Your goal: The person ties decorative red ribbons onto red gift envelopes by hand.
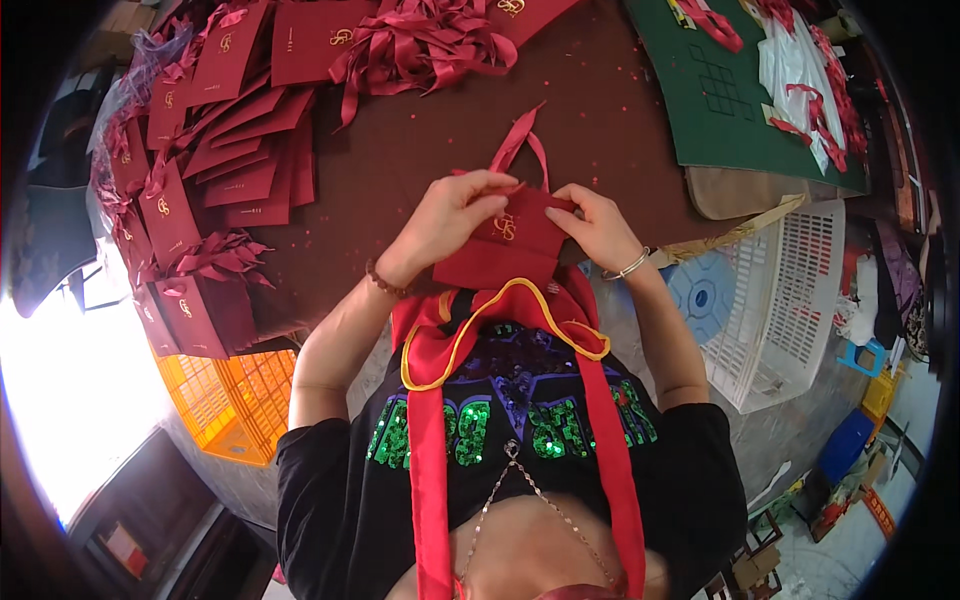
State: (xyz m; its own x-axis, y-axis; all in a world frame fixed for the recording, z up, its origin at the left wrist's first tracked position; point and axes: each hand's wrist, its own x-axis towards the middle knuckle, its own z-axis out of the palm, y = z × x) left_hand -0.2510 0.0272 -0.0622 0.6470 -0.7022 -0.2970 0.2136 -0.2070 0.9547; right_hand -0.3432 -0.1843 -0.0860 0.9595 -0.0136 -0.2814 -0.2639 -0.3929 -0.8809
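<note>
A dark red paper gift bag (507,237) with a gold emblem lies at the table's near edge, in front of my body. A red ribbon (517,142) loops up from its top and lies away from me on the table. My left hand (465,212) pinches the bag's upper left edge near the ribbon, thumb and forefinger together. On the right, my right hand (592,222) grips the bag's upper right edge between thumb and fingers. The fingertips hide parts of that edge.
Stacks of red bags (245,165) cover the table's left side. A heap of red ribbons (430,50) lies at the back. Right of them is a green board (735,110) with a white plastic bag (795,75). A white crate (785,300) and an orange crate (228,395) stand below table level.
</note>
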